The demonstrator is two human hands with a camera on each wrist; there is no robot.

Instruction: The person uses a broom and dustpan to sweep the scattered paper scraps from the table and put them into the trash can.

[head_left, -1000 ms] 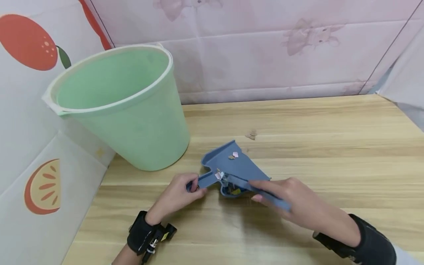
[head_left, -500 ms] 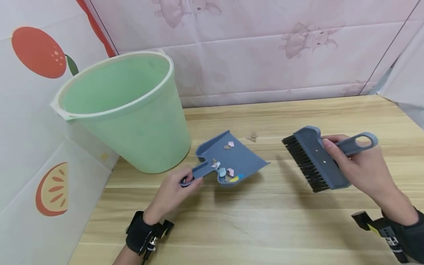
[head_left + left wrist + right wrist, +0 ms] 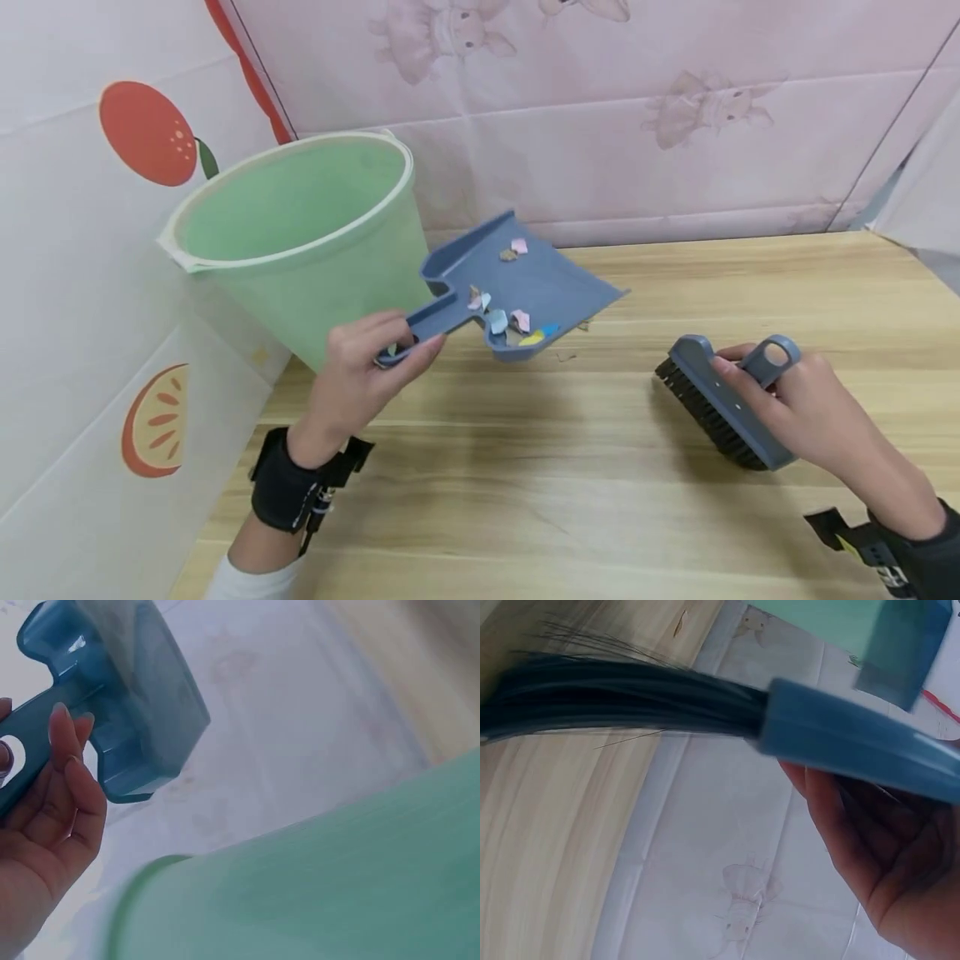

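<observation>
**Above the surface: dustpan lifted beside the bin**

Above the surface (image 3: 525, 467), the blue dustpan (image 3: 525, 287) hangs in the air just right of the green bin (image 3: 300, 242), with paper scraps (image 3: 510, 321) lying in it. The left hand (image 3: 360, 375) holds its handle — fingers curled round it. The right hand (image 3: 795, 408) grips the brush (image 3: 712, 408) — bristles down on the wood, well apart from the pan.

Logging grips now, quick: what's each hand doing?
Left hand: holding the dustpan by its handle.
Right hand: holding the brush.
</observation>
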